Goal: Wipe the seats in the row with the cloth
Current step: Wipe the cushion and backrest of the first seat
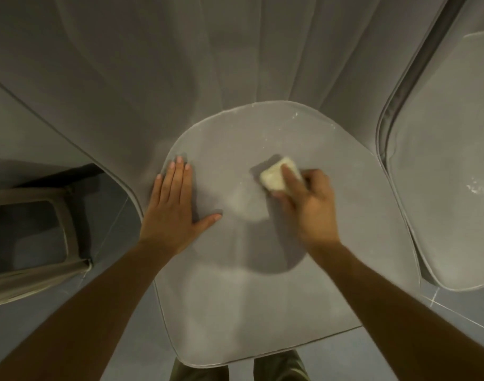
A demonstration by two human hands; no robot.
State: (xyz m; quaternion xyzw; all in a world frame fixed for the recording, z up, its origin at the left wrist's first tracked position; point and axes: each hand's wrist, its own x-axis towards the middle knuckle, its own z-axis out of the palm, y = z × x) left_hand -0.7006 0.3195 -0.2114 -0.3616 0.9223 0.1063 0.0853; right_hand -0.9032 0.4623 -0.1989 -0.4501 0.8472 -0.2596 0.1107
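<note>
Centrally, a smooth grey seat cushion (235, 298) with piped edges and a rounded back lies dusted with pale specks; the right hand (309, 204) grips a small folded cream cloth (276, 174) pressed on it. The left hand (172, 207) rests flat, fingers spread; a neighbouring seat (441, 174) sits right, pleated fabric (207, 50) behind.

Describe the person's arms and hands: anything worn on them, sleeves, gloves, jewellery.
Both forearms are bare as far as the frame shows, with no sleeves in view. The left hand and right hand wear no gloves. No rings, watch or bracelets show on the fingers or wrists. Fingernails look short and unpainted.
</note>
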